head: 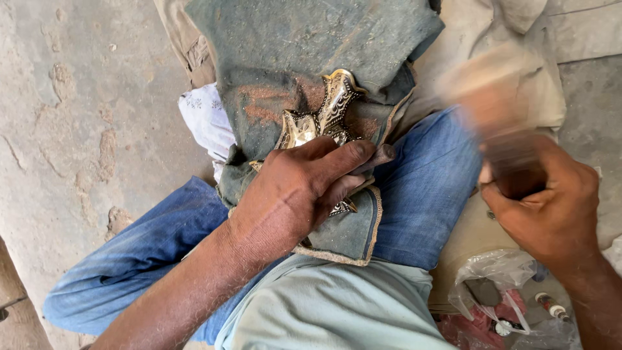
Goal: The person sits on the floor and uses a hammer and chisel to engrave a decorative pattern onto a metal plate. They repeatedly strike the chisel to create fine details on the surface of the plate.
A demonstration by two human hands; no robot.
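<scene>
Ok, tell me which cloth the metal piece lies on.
The dusty grey-green cloth on the lap, under the metal piece, not the white patterned cloth beside it.

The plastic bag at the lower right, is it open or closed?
Open: the plastic bag's mouth gapes upward, with dark and red items visible inside. It lies below the right hand.

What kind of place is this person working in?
Probably an informal floor-level metalwork spot: bare concrete floor, a dusty cloth pad over the lap, and the left hand pinning an ornate brass piece.
</scene>
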